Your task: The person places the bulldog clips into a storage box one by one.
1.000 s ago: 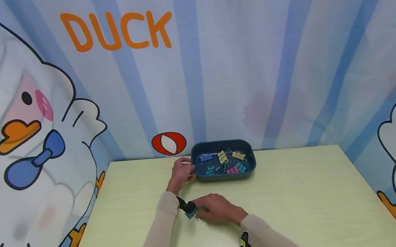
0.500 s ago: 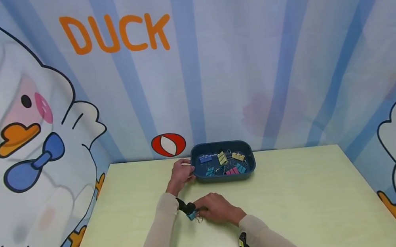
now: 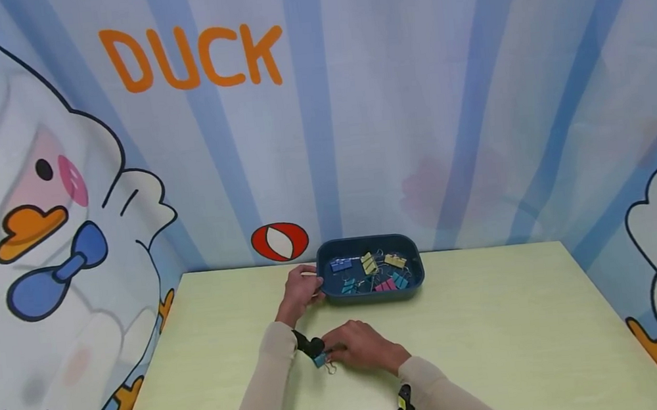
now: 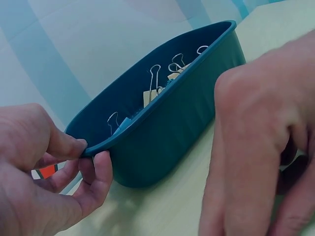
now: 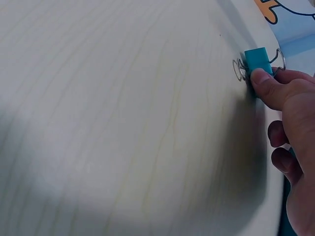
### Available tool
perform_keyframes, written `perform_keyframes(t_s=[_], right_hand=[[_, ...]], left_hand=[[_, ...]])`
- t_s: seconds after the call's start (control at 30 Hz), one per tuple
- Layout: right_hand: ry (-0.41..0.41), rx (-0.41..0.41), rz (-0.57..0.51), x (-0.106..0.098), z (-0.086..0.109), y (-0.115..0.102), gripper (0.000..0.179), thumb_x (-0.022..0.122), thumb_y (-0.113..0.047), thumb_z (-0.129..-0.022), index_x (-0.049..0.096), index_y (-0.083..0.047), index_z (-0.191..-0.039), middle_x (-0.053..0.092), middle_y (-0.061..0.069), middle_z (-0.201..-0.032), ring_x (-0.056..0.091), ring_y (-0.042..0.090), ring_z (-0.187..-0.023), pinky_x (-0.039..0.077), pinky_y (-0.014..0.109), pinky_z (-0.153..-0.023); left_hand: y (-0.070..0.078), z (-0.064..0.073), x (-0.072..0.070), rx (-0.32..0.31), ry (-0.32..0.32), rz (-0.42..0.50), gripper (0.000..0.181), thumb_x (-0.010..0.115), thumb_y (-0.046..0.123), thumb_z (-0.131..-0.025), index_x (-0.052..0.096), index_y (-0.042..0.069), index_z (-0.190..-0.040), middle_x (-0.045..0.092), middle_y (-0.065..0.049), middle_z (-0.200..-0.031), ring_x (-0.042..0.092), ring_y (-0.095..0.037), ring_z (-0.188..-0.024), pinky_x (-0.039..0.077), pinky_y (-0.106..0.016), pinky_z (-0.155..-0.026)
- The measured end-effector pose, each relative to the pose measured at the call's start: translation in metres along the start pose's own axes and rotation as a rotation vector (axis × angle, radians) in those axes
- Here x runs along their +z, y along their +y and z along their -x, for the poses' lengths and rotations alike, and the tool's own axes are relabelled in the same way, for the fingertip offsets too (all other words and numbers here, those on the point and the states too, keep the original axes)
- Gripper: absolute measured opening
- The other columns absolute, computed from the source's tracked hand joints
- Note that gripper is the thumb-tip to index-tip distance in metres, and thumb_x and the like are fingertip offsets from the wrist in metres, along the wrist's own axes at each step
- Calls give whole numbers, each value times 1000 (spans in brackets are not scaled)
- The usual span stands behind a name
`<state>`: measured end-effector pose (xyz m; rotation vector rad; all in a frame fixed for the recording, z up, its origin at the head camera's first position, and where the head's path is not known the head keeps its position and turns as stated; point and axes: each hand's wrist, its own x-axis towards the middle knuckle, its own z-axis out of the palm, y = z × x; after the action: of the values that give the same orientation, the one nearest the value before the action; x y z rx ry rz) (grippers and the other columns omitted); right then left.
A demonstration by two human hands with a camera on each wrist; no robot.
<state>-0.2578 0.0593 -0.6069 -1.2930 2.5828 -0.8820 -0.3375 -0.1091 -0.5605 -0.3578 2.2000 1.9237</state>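
Note:
My left hand (image 3: 299, 291) pinches the left end of a dark teal plastic tray (image 3: 373, 296); in the left wrist view its thumb and fingers clasp the rim. Inside the tray lie several binder clips, among them a blue one (image 3: 341, 264), yellow ones (image 3: 395, 260), a pink one (image 3: 386, 284) and teal ones. Nearer to me, my right hand (image 3: 361, 345) holds a teal binder clip (image 5: 258, 59) between thumb and finger, its wire handles sticking out on both sides in the right wrist view. This clip is beside my left forearm, partly hidden in the head view.
The pale wooden table (image 3: 494, 321) spreads out on both sides of the tray. A cloth backdrop (image 3: 365, 96) with stripes and ducks stands right behind the table's far edge. Black wrist cameras (image 3: 405, 409) are strapped on both sleeves.
The teal binder clip in my right hand has turned slightly, its wire handle now showing more plainly. My left hand stays on the tray rim, and the tray has not moved on the table.

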Motion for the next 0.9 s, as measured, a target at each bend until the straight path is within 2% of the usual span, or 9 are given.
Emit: perform_keyframes(t_s=[0.17, 0.4, 0.57, 0.7, 0.83, 0.9], right_hand=[[-6, -25, 12, -15, 2, -3, 18, 75, -19, -96, 82, -18, -113, 75, -9, -117, 67, 0, -107, 53, 27, -97], [16, -49, 22, -54, -1, -4, 22, 74, -14, -97, 81, -15, -117, 76, -5, -113, 69, 3, -102, 55, 24, -89], [69, -67, 43, -84, -4, 0, 23, 74, -12, -96, 80, -14, -118, 76, -1, -116, 71, 12, -105, 57, 28, -88], [101, -47, 89, -110, -6, 3, 24, 73, -13, -97, 79, -15, -120, 75, 0, -120, 72, 14, -106, 58, 33, -89], [156, -28, 136, -137, -8, 6, 26, 74, -13, -97, 78, -13, -123, 74, 5, -124, 73, 16, -103, 59, 36, -85], [190, -11, 147, -150, -8, 7, 27, 74, -14, -97, 78, -11, -124, 73, 7, -124, 73, 16, -95, 60, 36, -80]], left_hand=[[0, 0, -1, -1, -6, 14, 35, 60, 5, -101, 56, -4, -135, 67, -26, -117, 65, -19, -77, 61, -41, -81], [2, 0, -1, 14, -10, 24, 37, 60, 4, -100, 55, -6, -135, 67, -28, -119, 69, -26, -84, 62, -40, -79], [3, 0, 0, 9, -5, 5, 37, 60, 4, -99, 55, -5, -135, 67, -29, -120, 70, -30, -87, 62, -40, -80], [2, -1, 0, 3, -10, 0, 37, 60, 4, -99, 55, -5, -135, 67, -28, -120, 70, -34, -93, 61, -42, -82], [0, -3, 0, -4, -5, 0, 36, 61, 4, -100, 55, -5, -135, 67, -25, -115, 68, -28, -84, 62, -40, -81], [0, -2, 0, -8, -4, 3, 36, 61, 3, -100, 55, -5, -135, 66, -23, -112, 67, -25, -81, 61, -40, -80]])
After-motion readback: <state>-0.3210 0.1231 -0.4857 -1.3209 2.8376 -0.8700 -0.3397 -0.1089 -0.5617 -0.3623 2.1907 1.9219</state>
